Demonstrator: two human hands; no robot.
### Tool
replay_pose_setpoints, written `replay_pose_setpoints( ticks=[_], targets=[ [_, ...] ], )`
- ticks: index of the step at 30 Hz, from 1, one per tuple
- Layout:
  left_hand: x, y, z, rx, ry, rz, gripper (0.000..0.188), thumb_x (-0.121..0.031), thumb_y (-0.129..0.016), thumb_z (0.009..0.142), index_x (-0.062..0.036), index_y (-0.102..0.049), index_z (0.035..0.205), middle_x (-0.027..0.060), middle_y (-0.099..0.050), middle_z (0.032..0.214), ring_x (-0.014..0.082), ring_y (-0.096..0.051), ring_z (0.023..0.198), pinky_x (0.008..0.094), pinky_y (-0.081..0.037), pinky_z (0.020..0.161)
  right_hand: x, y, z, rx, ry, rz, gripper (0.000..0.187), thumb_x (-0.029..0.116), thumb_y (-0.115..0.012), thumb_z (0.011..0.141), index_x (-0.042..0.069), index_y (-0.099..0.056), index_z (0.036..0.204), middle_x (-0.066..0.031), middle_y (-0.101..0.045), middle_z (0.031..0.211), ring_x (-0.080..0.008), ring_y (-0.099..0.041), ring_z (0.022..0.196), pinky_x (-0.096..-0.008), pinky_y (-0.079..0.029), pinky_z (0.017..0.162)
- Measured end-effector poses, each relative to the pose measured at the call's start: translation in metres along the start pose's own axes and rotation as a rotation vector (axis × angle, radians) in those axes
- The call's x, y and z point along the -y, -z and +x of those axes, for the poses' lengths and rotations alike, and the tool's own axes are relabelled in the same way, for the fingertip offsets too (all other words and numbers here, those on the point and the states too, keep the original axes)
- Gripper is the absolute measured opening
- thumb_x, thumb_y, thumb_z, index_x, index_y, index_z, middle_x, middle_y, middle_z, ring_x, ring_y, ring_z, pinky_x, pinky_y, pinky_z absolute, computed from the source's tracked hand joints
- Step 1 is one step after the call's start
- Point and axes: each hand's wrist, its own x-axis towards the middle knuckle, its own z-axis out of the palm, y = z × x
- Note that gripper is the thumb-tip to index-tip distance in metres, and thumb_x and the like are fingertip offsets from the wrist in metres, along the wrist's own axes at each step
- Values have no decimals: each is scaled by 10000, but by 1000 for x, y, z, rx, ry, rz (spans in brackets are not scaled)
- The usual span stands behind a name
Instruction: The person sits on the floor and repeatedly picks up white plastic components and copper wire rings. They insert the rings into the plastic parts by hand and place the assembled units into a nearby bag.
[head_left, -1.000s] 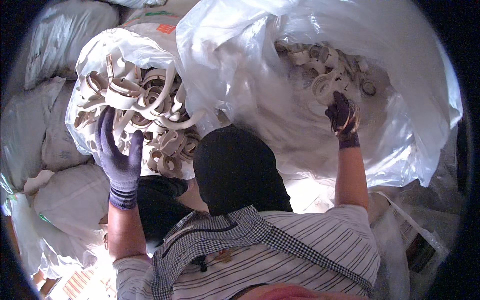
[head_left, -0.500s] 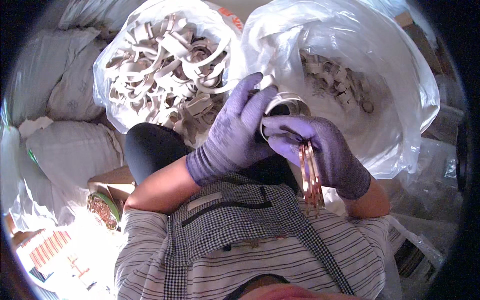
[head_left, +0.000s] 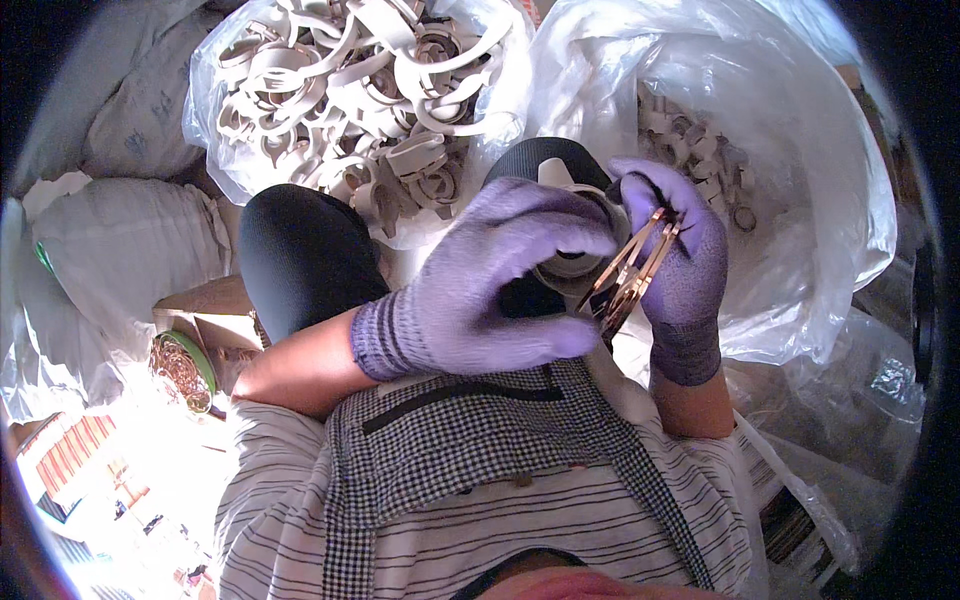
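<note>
Pale ring is being flanked by left hand, fingers parted, and right hand, clamped on copper strips.

White fitting partly behind left fingers

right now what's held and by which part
The right hand holds coppery strips near their upper ends. The left hand is open. Any hold on the white fitting is unclear.

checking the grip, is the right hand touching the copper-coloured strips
Touching: the head view shows the copper-coloured strips held against the gloved right hand at their upper ends.
</note>
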Motion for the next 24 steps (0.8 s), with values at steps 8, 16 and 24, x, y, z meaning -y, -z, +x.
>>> replay_pose_setpoints(
  ticks=[8, 16, 24],
  targets=[
    [26, -6, -7, -52, 115, -196, 208, -163, -779, 906, -18, -684, 1021, 171, -706, 1090, 297, -668, 1041, 417, -527, 917, -2, 13, 1, 74, 55, -29, 196, 69, -655, 972, -11, -696, 1145, -68, -720, 1049, -122, -654, 933, -269, -514, 865],
    [25, -3, -7, -164, 316, -344, 275, -274, -705, 969, 0, -707, 941, 141, -714, 1080, 256, -659, 1094, 384, -512, 969, -35, 36, -7, 26, 340, 105, 395, 258, -683, 926, -58, -638, 1158, -226, -670, 1162, -304, -681, 1038, -387, -581, 882],
    [27, -3, -9, -217, 267, -319, 119, -98, -672, 967, 2, -730, 994, 113, -727, 1029, 188, -710, 955, 314, -560, 881, -8, 86, -23, -9, 302, 1083, 241, 326, -543, 1003, 94, -541, 939, -89, -554, 932, -250, -563, 884, -420, -472, 816]
  ],
)
